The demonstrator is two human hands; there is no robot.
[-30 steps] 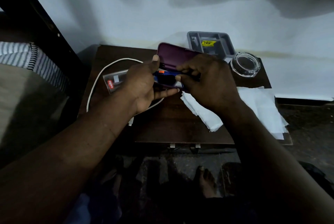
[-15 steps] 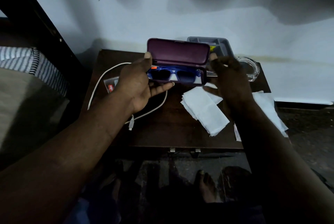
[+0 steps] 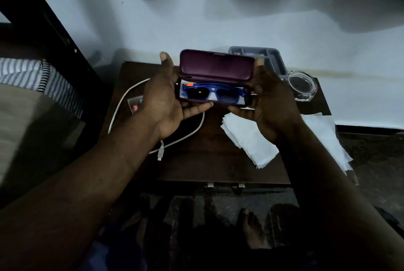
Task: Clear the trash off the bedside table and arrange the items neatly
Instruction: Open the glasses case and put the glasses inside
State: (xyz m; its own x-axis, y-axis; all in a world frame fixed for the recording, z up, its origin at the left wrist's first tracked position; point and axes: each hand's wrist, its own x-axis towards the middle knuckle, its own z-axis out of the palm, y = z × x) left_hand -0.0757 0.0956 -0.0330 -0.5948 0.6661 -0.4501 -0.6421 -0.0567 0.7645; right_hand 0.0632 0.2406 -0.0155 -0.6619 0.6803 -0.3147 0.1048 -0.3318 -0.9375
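Two hands held an open maroon glasses case point(image 3: 216, 67) above the middle of the dark wooden surface point(image 3: 207, 161), probably to check the fit before closing it. The left hand point(image 3: 166, 98) had its grip clasped round the case's left end, and the right hand point(image 3: 269, 104) round its right end. Thumbs stood beside the raised lid, fingers under the base. Blue-framed dark glasses point(image 3: 209, 93) lay folded inside. White tissues point(image 3: 247, 139) lay right, a white cable point(image 3: 122, 104) left.

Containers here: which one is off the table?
The purple glasses case, lid up with blue glasses inside, held between the left hand and right hand. The grey tray and glass ashtray sit on the table, far right.
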